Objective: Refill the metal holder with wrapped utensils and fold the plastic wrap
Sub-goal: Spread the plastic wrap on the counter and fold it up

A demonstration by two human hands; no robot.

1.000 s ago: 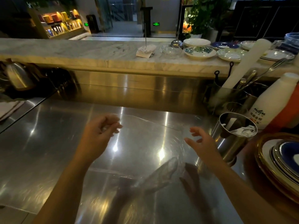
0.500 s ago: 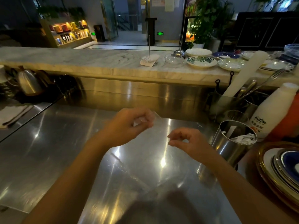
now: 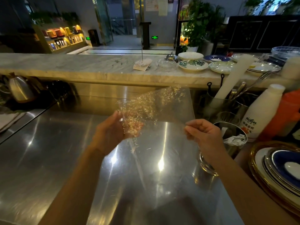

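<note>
Thin transparent plastic wrap [image 3: 155, 114]: held above the stainless-steel bench [image 3: 48, 159], pinched in the left hand [image 3: 112, 133] at a crinkled corner and in the right hand [image 3: 203, 133] along its edge. Judged featherlight, limp, clingy; best taken at corners. Open bench lies left; the cylindrical metal holder [image 3: 233, 143] stands close right.

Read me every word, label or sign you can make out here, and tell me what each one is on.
"milin": dark script on the white bottle at the right; the smaller print beneath it is too blurred to read.
Green lit signs in the background: glowing, characters too small to read.
Papers on the far wall: too small to read.
Receipts on the spike on the marble counter: print illegible.
</note>
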